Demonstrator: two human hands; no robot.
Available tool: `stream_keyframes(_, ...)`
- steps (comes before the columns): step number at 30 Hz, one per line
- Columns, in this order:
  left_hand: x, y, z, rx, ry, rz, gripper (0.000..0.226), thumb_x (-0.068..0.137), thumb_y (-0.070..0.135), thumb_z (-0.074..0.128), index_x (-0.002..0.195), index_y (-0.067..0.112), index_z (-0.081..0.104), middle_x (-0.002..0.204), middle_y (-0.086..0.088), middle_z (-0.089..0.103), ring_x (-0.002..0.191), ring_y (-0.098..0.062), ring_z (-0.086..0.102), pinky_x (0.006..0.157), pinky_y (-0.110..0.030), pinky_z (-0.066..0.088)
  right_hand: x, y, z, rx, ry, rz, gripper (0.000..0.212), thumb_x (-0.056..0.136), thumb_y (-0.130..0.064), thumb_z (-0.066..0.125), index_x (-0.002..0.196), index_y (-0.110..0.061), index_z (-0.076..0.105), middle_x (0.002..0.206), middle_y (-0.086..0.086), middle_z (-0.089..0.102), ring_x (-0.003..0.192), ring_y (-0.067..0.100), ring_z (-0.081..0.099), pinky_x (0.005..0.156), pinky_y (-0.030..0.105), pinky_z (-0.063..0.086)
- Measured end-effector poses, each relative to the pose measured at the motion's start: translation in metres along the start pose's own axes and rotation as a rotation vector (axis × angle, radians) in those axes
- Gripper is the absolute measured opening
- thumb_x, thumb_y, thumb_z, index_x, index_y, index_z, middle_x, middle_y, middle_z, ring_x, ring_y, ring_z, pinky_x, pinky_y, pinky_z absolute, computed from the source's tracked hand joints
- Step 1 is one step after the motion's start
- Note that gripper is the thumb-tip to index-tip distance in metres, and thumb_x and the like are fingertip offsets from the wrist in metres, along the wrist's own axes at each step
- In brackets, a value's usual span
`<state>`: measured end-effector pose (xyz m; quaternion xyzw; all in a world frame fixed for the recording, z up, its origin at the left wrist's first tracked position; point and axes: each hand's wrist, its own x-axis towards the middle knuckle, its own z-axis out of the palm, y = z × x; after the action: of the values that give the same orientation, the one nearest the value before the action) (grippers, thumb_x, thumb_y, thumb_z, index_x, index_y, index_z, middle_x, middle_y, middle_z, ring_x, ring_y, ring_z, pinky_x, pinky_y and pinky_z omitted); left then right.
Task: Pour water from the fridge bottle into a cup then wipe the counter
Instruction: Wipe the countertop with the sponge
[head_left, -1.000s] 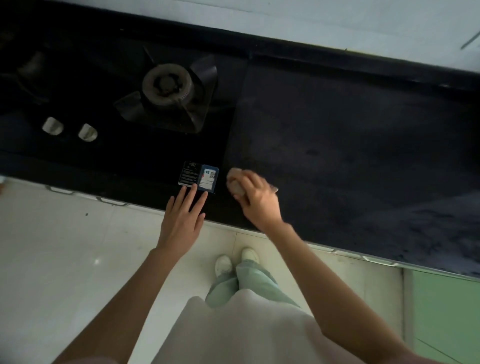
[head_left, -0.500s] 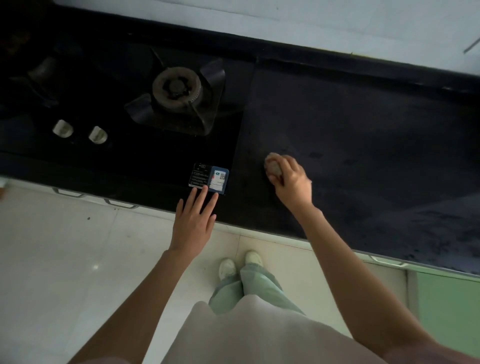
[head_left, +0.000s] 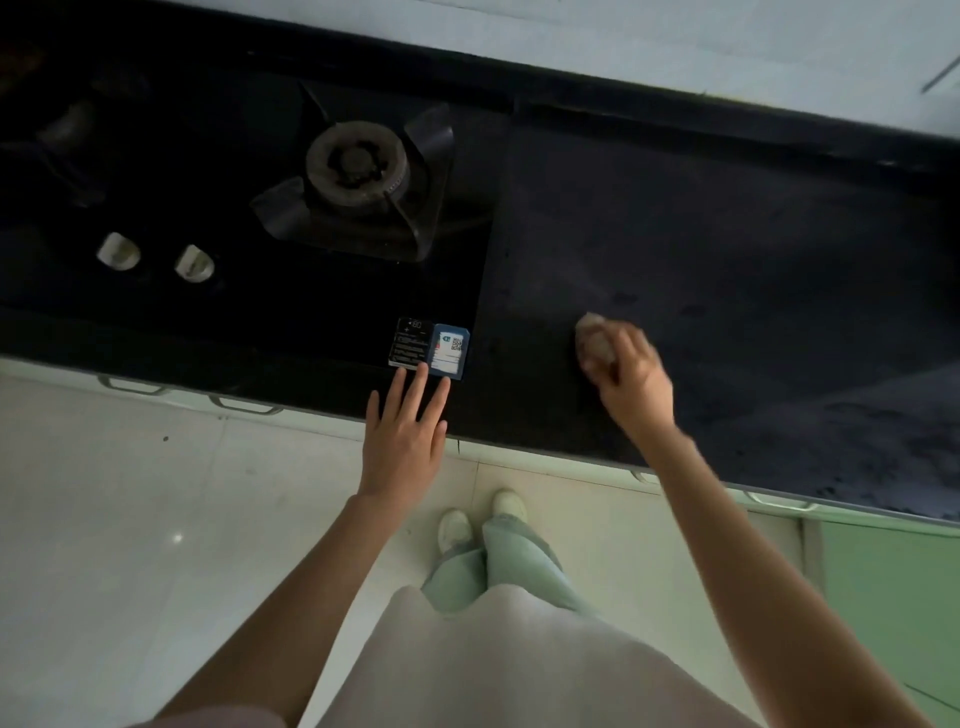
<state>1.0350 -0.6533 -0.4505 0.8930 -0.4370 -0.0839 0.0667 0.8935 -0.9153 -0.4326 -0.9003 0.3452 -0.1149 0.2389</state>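
The right hand (head_left: 631, 376) is blurred, with its fingers curled round a small pale wad of cloth (head_left: 595, 340) and pressing it onto the dark table (head_left: 727, 270). Most of the cloth is hidden under the fingers; only a rounded, greyish-beige lump pokes out on the far left side of the hand, and its weave and exact shape are too smeared to make out. The left hand (head_left: 405, 431) lies flat and released at the front edge of the table, fingers straight and slightly spread, holding nothing; its fingertips reach the near edge of two small labels (head_left: 430, 349), one black and one blue with a code square, stuck at the front right corner of the glass hob (head_left: 234, 322). The print on them is too small to read.

The table surface around the cloth is matte black with faint darker spots beyond the right hand and a mottled, paler patch toward the right, cut off by the frame. On the hob, a round burner (head_left: 358, 166) sits under a dark pan support, and two pale knobs (head_left: 156, 257) stand to its left. A second burner at the far left is lost in shadow. No bottle or cup can be made out. Below, pale floor tiles (head_left: 130, 519), light shoes and green cabinet fronts (head_left: 883, 582) show.
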Motion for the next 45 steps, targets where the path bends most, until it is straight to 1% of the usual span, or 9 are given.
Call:
stream_keyframes(4, 0.001, -0.002, 0.0, 0.023, -0.017, 0.003, 0.053, 0.095, 0.028, 0.049, 0.146, 0.019, 0.038, 0.154, -0.013, 0.031, 0.141, -0.036, 0.029, 0.108, -0.059, 0.03, 0.068, -0.023, 0.008, -0.002, 0.016, 0.082, 0.046, 0.087, -0.022, 0.063, 0.131, -0.025, 0.051, 0.134, 0.003, 0.049, 0.114, 0.032, 0.051, 0.081, 0.045, 0.049)
stream_keyframes(9, 0.001, 0.003, -0.005, 0.063, -0.057, -0.032, 0.053, 0.096, 0.03, 0.048, 0.147, 0.02, 0.036, 0.155, -0.012, 0.03, 0.142, -0.034, 0.028, 0.11, -0.056, 0.028, 0.052, -0.07, 0.041, 0.012, -0.078, -0.211, 0.05, 0.085, -0.017, 0.065, 0.132, -0.02, 0.05, 0.133, 0.006, 0.051, 0.115, 0.031, 0.053, 0.08, 0.043, 0.05)
stream_keyframes(14, 0.003, 0.012, -0.012, 0.058, -0.054, -0.068, 0.05, 0.096, 0.03, 0.048, 0.144, 0.018, 0.04, 0.153, -0.013, 0.033, 0.141, -0.034, 0.031, 0.109, -0.055, 0.028, -0.006, -0.035, 0.025, 0.011, -0.178, -0.432, 0.045, 0.089, -0.02, 0.063, 0.132, -0.018, 0.052, 0.135, 0.004, 0.051, 0.118, 0.028, 0.053, 0.083, 0.042, 0.053)
stream_keyframes(19, 0.011, 0.019, -0.015, 0.071, -0.007, -0.067, 0.055, 0.094, 0.028, 0.053, 0.145, 0.017, 0.038, 0.152, -0.013, 0.035, 0.139, -0.035, 0.034, 0.109, -0.055, 0.029, 0.061, 0.022, -0.008, -0.012, -0.073, -0.198, 0.046, 0.085, -0.02, 0.066, 0.129, -0.019, 0.052, 0.132, 0.006, 0.052, 0.112, 0.033, 0.054, 0.074, 0.05, 0.054)
stream_keyframes(22, 0.026, 0.022, -0.019, 0.075, -0.001, -0.074, 0.055, 0.095, 0.03, 0.049, 0.147, 0.019, 0.035, 0.154, -0.012, 0.033, 0.141, -0.035, 0.03, 0.111, -0.055, 0.027, 0.133, 0.011, -0.003, 0.025, -0.041, -0.065, 0.045, 0.086, -0.021, 0.065, 0.129, -0.021, 0.053, 0.131, 0.006, 0.052, 0.11, 0.034, 0.054, 0.078, 0.049, 0.052)
stream_keyframes(28, 0.073, 0.026, -0.034, 0.077, -0.037, -0.073, 0.049, 0.096, 0.029, 0.046, 0.143, 0.016, 0.042, 0.152, -0.012, 0.036, 0.141, -0.034, 0.031, 0.111, -0.055, 0.03, 0.147, -0.051, 0.036, 0.021, -0.177, -0.393, 0.051, 0.082, -0.018, 0.067, 0.132, -0.016, 0.053, 0.129, 0.009, 0.054, 0.109, 0.033, 0.056, 0.084, 0.042, 0.051)
stream_keyframes(34, 0.081, 0.034, -0.027, 0.054, -0.09, -0.13, 0.049, 0.097, 0.032, 0.042, 0.144, 0.018, 0.041, 0.152, -0.009, 0.037, 0.141, -0.031, 0.032, 0.111, -0.054, 0.031, 0.069, -0.01, 0.021, 0.064, -0.248, -0.6, 0.047, 0.087, -0.02, 0.066, 0.133, -0.018, 0.053, 0.136, 0.002, 0.052, 0.121, 0.021, 0.051, 0.094, 0.033, 0.045)
stream_keyframes(40, 0.081, 0.032, -0.023, 0.047, -0.121, -0.143, 0.05, 0.097, 0.034, 0.036, 0.145, 0.018, 0.04, 0.153, -0.008, 0.035, 0.142, -0.031, 0.03, 0.112, -0.052, 0.03, 0.193, 0.018, 0.021, 0.013, -0.207, -0.416, 0.05, 0.085, -0.022, 0.065, 0.133, -0.021, 0.05, 0.134, 0.007, 0.052, 0.116, 0.031, 0.053, 0.087, 0.047, 0.051)
stream_keyframes(45, 0.081, 0.033, -0.023, 0.048, -0.134, -0.147, 0.052, 0.097, 0.036, 0.027, 0.143, 0.019, 0.043, 0.151, -0.008, 0.039, 0.139, -0.031, 0.035, 0.111, -0.053, 0.032, 0.259, -0.021, 0.029, 0.072, -0.176, -0.389, 0.046, 0.085, -0.021, 0.066, 0.13, -0.02, 0.054, 0.13, 0.006, 0.054, 0.112, 0.029, 0.055, 0.087, 0.042, 0.05)
